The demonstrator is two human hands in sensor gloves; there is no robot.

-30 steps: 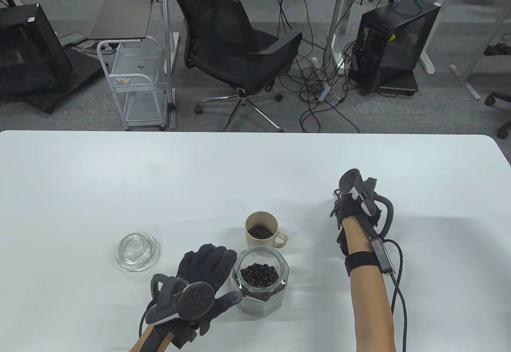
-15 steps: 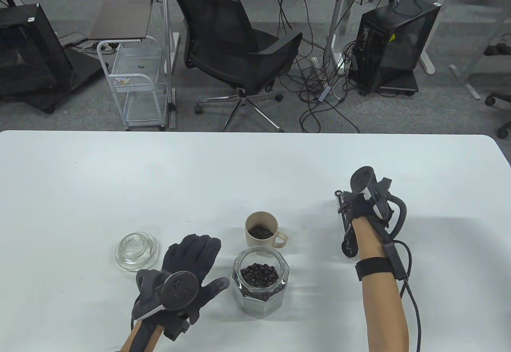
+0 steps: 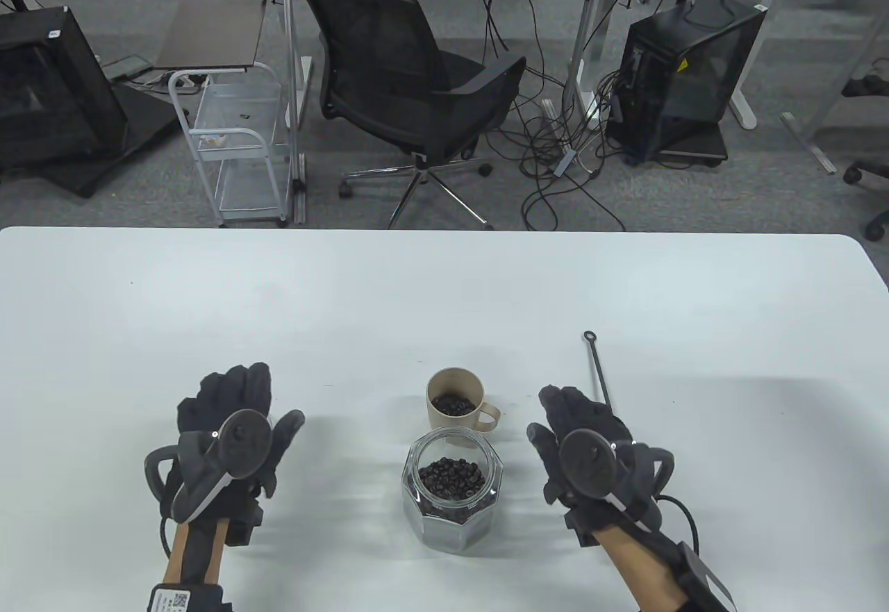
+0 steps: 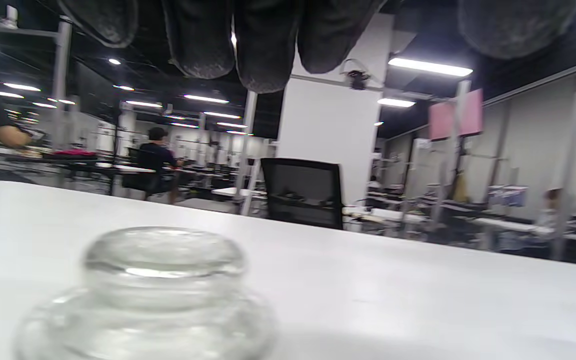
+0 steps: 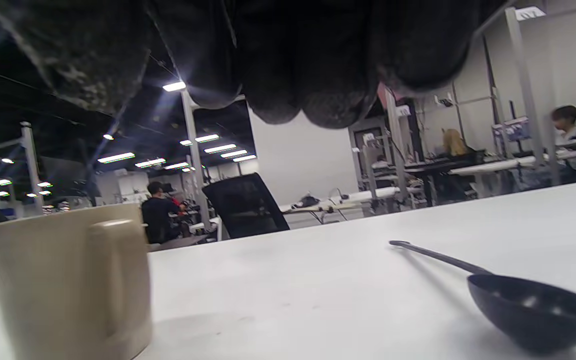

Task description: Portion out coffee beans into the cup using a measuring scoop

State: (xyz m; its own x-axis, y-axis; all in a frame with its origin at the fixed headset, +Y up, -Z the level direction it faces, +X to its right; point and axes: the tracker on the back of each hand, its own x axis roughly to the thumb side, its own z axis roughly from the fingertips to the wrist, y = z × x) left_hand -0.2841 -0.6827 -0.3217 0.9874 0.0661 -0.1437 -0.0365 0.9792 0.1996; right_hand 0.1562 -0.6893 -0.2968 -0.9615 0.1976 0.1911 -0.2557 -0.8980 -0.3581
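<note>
Both hands free, scoop down on white counter.
1 beige handled cup w/ beans, 1 open faceted glass jar w/ beans just in front; 1 black long-handled measuring scoop lies right of cup. Left hand over clear glass lid, right hand near scoop; fingers relaxed, gripping nothing.

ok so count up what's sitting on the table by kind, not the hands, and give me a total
Glass jar with coffee beans: 1
Glass lid: 1
Beige cup with beans: 1
Black measuring scoop: 1
Total: 4
</note>
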